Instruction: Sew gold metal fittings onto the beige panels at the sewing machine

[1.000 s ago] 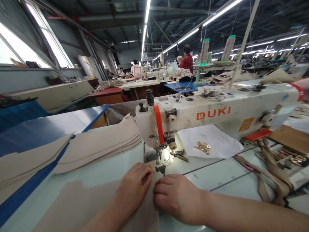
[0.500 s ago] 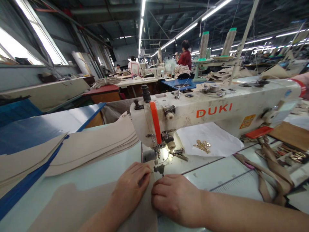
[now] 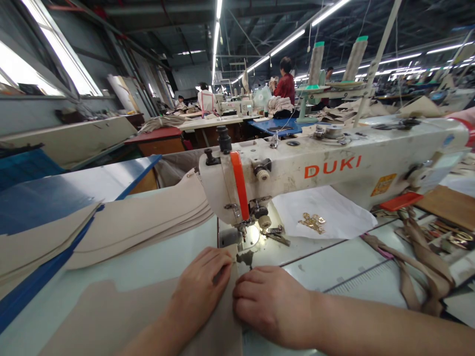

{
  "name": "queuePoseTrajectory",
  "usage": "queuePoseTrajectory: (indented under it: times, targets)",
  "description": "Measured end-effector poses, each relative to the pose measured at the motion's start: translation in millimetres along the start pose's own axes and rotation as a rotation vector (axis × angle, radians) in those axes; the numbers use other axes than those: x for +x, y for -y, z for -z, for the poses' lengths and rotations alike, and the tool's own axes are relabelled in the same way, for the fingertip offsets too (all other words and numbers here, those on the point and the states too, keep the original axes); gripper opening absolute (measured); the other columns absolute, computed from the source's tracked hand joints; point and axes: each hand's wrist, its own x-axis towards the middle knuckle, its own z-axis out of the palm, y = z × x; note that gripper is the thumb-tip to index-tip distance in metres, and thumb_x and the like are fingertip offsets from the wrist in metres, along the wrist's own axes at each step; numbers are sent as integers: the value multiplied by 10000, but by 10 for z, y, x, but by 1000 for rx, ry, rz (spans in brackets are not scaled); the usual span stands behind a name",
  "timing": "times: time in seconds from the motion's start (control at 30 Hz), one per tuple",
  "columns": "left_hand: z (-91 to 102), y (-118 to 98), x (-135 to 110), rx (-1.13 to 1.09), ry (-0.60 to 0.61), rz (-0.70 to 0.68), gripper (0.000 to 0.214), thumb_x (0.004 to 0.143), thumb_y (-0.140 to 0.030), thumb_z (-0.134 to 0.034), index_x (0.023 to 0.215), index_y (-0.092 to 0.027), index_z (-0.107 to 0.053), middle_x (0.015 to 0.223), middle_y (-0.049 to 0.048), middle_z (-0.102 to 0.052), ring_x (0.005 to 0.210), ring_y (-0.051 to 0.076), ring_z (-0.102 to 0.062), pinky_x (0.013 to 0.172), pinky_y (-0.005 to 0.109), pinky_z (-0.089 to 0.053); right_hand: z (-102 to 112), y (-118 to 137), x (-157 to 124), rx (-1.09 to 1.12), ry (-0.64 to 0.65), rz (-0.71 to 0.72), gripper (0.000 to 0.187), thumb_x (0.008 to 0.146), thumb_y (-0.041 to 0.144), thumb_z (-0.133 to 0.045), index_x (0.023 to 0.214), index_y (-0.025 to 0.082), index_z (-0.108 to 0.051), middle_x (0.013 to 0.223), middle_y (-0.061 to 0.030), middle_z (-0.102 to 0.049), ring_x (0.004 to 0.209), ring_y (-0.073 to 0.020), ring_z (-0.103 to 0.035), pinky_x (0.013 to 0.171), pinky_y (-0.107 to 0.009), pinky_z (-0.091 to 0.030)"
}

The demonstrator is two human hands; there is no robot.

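A white sewing machine (image 3: 334, 168) marked DUKI stands on the pale table (image 3: 159, 257). A beige fabric piece (image 3: 111, 316) lies in front of its needle (image 3: 243, 232). My left hand (image 3: 202, 289) rests on the fabric just left of the needle, fingers curled and pinching the fabric's edge. My right hand (image 3: 272, 301) lies beside it on the right, fingers bent and pressed on the same edge. Both hands almost touch each other below the presser foot.
Stacked beige cut pieces (image 3: 144, 217) lie left of the machine. A white sheet (image 3: 326, 210) with small gold metal parts (image 3: 313, 221) sits behind the needle. Tan straps (image 3: 419, 257) trail at the right. Other people work at tables in the back (image 3: 284, 84).
Both hands stay at the fabric edge before the needle; they have hardly moved. The view has shifted slightly.
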Motion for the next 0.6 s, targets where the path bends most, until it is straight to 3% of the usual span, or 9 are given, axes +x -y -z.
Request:
queuePoseTrajectory:
  times: [0.6]
  targets:
    - [-2,-13,-1,16,-13,-11,191,859,-132,-439,767,-186,-597,765,24,-663,750,161,-605,710,288,-520,3,4,0,14,16,-3,153,895,242,-488,778,167,-553,897,-17,-618,799,-156,-507,701,-295,-397]
